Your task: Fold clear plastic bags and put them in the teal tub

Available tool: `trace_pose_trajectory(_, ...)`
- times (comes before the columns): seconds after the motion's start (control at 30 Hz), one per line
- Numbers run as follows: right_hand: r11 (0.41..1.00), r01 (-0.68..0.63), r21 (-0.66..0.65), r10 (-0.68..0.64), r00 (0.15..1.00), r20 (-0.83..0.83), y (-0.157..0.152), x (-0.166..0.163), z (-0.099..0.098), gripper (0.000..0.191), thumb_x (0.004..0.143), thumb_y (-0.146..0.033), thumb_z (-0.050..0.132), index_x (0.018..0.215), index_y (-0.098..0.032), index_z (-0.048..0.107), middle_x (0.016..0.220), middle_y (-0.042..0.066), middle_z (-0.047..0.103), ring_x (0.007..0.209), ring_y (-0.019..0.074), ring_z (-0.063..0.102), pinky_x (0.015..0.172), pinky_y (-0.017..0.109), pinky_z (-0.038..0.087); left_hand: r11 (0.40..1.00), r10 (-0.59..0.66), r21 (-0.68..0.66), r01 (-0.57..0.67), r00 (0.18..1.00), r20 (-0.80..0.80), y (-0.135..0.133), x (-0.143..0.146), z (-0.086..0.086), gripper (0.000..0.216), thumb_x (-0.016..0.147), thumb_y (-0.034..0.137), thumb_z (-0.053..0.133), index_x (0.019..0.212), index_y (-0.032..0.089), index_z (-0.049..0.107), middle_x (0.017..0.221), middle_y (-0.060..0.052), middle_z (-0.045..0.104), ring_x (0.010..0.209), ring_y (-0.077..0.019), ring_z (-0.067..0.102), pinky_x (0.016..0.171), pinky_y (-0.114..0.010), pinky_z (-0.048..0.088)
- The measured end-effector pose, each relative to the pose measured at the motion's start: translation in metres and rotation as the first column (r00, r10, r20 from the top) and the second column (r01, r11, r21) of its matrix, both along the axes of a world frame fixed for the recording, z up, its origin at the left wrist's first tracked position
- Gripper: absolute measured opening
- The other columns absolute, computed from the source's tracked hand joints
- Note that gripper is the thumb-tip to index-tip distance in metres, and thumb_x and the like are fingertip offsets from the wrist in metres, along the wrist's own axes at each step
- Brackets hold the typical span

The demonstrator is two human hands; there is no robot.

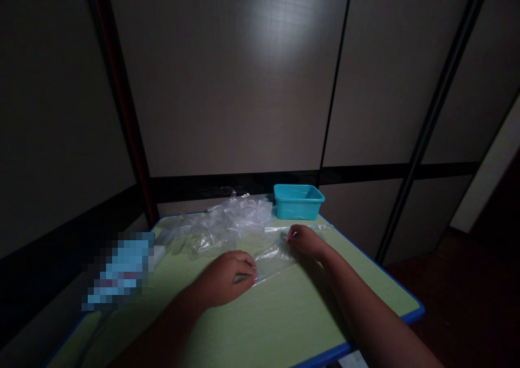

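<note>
A clear plastic bag point(273, 261) stretches between my two hands just over the green table. My left hand point(233, 275) pinches its near left end between thumb and fingers. At the far right part, my right hand point(304, 241) is closed on the same film with its fingertips together. Behind my hands lies a loose heap of crumpled clear plastic bags point(231, 219). Another strip of clear film lies flat beyond my right hand, and I cannot tell whether it belongs to the held bag.
A turquoise plastic basket point(298, 208) stands at the table's back right. At the left edge is a blurred-out blue object point(122, 270) with something white beside it. The green table point(260, 330) has a blue rim, and wardrobe panels point(244, 86) rise behind it.
</note>
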State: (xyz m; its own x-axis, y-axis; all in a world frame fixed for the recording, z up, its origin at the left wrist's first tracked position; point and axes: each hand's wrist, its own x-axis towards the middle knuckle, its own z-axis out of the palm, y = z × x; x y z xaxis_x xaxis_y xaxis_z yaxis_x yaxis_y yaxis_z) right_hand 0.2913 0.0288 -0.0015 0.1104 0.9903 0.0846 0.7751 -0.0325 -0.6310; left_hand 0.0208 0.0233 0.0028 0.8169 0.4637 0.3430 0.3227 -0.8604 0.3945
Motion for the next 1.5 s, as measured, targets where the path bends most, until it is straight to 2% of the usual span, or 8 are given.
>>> trace_pose_trajectory(0.07,0.999,-0.014,-0.033,0.012,0.998,-0.066,-0.001,-0.001,-0.001,0.013,0.078,-0.026,0.057,0.076,-0.014,0.057,0.062,0.003,0.063,0.052,0.0107,0.053,0.048,0.019,0.035,1.0,0.001,0.021,-0.001,1.0,-0.01,0.0,0.0,0.0,0.02,0.083,0.027,0.055,0.096,0.024,0.07,0.099,-0.003,0.065,0.091,-0.0172,0.058,0.083,-0.026,0.04)
trace_pose_trajectory(0.2,0.996,-0.051,-0.067,0.041,0.989,-0.143,-0.001,0.0,-0.002,0.017,0.07,-0.024,0.064,0.061,-0.014,0.055,0.054,0.001,0.059,0.049,0.0103,0.051,0.047,0.02,0.035,0.998,0.002,0.068,0.0,1.0,-0.03,-0.001,0.0,0.0,0.022,0.083,0.029,0.055,0.099,0.025,0.069,0.101,-0.003,0.065,0.092,-0.0178,0.058,0.084,-0.028,0.04)
trace_pose_trajectory(0.4,0.999,-0.042,-0.022,0.037,0.976,-0.215,0.0,0.004,-0.001,0.026,0.059,-0.019,0.069,0.047,-0.015,0.046,0.043,-0.005,0.046,0.044,0.0068,0.04,0.044,0.02,0.027,0.992,0.003,0.127,0.004,0.998,-0.06,-0.001,0.001,0.0,0.022,0.084,0.03,0.055,0.102,0.026,0.067,0.105,-0.003,0.064,0.096,-0.0185,0.057,0.087,-0.03,0.039)
trace_pose_trajectory(0.63,0.999,-0.042,-0.005,0.034,0.886,-0.462,-0.002,-0.003,0.002,0.022,0.067,-0.031,0.061,0.058,-0.019,0.045,0.047,-0.003,0.052,0.04,0.0091,0.045,0.041,0.021,0.034,0.988,0.019,0.157,-0.005,0.996,-0.087,-0.001,0.001,-0.002,0.025,0.084,0.033,0.054,0.106,0.028,0.065,0.109,-0.002,0.064,0.099,-0.0192,0.057,0.089,-0.031,0.039)
trace_pose_trajectory(0.87,0.994,-0.094,0.049,0.103,0.754,-0.649,-0.004,-0.01,0.008,0.028,0.064,-0.041,0.063,0.061,-0.019,0.045,0.05,-0.003,0.053,0.041,0.0084,0.044,0.04,0.021,0.038,0.99,0.02,0.143,-0.004,0.994,-0.106,-0.001,-0.001,-0.003,0.029,0.085,0.034,0.053,0.112,0.029,0.062,0.116,-0.001,0.061,0.105,-0.0191,0.055,0.091,-0.031,0.039)
trace_pose_trajectory(1.03,0.989,-0.116,0.09,0.146,0.687,-0.712,-0.002,-0.012,0.006,0.034,0.064,-0.045,0.065,0.056,-0.018,0.045,0.048,-0.004,0.05,0.039,0.0066,0.04,0.038,0.02,0.033,0.992,0.023,0.124,-0.008,0.993,-0.119,0.0,0.0,-0.006,0.031,0.085,0.037,0.053,0.115,0.031,0.06,0.119,-0.001,0.059,0.108,-0.0201,0.053,0.093,-0.031,0.039)
trace_pose_trajectory(1.17,0.987,-0.112,0.112,0.158,0.65,-0.743,0.0,-0.013,0.003,0.035,0.064,-0.046,0.066,0.056,-0.019,0.045,0.047,-0.005,0.047,0.039,0.007,0.04,0.038,0.021,0.034,0.994,0.011,0.112,0.004,0.991,-0.131,0.0,0.0,-0.007,0.032,0.086,0.038,0.052,0.117,0.032,0.059,0.122,-0.001,0.057,0.11,-0.021,0.052,0.095,-0.032,0.038)
trace_pose_trajectory(1.5,0.988,-0.105,0.114,0.154,0.603,-0.783,0.006,-0.011,-0.005,0.035,0.067,-0.047,0.065,0.059,-0.019,0.045,0.049,-0.005,0.049,0.04,0.0069,0.041,0.039,0.019,0.03,0.996,-0.002,0.089,0.018,0.984,-0.178,-0.001,0.0,0.0,0.033,0.084,0.039,0.054,0.116,0.034,0.06,0.13,-0.001,0.051,0.12,-0.0247,0.044,0.099,-0.037,0.034)
